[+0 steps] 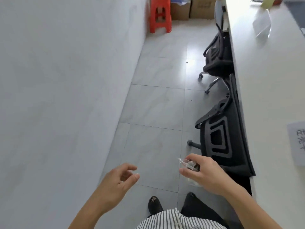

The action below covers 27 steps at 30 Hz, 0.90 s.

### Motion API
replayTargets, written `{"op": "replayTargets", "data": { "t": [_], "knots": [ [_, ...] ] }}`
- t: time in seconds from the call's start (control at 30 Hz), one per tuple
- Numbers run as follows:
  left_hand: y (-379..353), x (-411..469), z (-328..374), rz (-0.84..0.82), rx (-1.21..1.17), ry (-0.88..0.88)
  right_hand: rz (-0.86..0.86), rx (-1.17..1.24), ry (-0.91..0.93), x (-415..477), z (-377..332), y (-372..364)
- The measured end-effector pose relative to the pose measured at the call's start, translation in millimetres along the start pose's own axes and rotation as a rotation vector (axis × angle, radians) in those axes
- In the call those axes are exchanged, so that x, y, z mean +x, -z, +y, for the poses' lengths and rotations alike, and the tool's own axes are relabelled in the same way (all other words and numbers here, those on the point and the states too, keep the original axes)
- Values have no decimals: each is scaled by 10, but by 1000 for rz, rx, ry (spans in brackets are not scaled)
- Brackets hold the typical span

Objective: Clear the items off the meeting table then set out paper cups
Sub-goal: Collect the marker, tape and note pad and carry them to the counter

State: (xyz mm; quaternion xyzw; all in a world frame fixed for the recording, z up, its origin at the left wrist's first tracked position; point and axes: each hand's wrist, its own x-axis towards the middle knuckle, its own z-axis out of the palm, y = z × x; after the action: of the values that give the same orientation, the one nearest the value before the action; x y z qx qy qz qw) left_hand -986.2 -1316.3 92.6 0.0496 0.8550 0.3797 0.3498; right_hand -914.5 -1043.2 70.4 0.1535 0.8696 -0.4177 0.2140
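I stand in the aisle beside the white meeting table [267,83], which runs along the right edge of the head view. My right hand [203,173] is shut on a small clear plastic bag [187,164] with dark bits inside, held over the floor near the table's side. My left hand [120,177] hangs over the floor tiles, fingers loosely curled and apart, holding nothing. On the table lie a clear plastic bag [262,25], a white paper with handwriting [297,142] and a yellowish paper [268,2] at the far end. No paper cups are in sight.
Two black office chairs [221,146] [217,60] are pushed against the table's left side. A white wall [57,96] bounds the aisle on the left. At the far end stand a red plastic stool [160,15] and cardboard boxes [191,9].
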Motion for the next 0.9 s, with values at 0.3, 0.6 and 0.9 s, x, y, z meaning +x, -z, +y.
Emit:
{"op": "replayTargets", "data": {
  "t": [0.3, 0.6, 0.9],
  "knots": [
    [743, 614, -247, 137, -195, 115, -152, -169, 88, 1147, -777, 176],
    [1783, 2126, 556, 239, -178, 94, -129, -213, 139, 2995, -1481, 1112],
    [2604, 3752, 1228, 129, -125, 125, -126, -151, 105, 4489, -1831, 2003]
  ]
}}
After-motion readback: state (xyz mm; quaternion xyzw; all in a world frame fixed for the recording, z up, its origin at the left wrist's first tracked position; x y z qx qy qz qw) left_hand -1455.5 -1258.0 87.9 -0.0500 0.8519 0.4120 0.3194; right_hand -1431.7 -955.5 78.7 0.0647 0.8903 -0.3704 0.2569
